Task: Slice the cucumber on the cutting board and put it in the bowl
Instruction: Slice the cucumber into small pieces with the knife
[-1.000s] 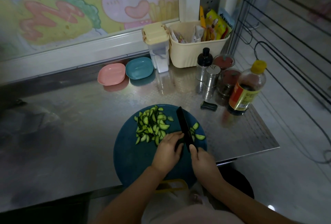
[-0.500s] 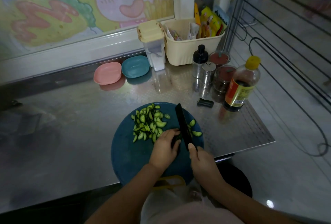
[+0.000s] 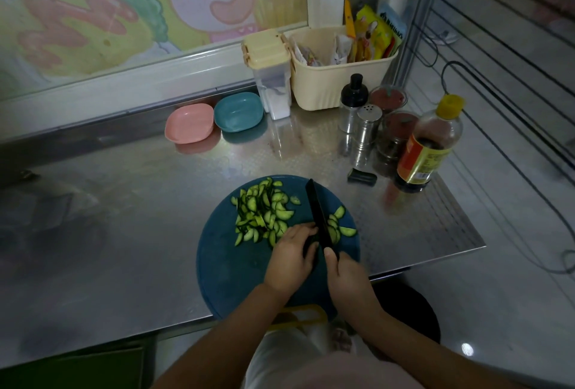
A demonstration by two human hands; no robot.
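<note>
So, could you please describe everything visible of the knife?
The knife is black, with a long narrow blade. It stands edge down over the round blue cutting board, tip pointing away and slightly left. The right hand grips its handle, hiding it; the left hand holds the cucumber against the blade's left side. Slices lie either side.

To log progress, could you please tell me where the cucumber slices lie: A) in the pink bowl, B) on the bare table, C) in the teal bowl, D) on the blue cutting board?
D: the cucumber slices lie on the cutting board, either side of the knife.
</note>
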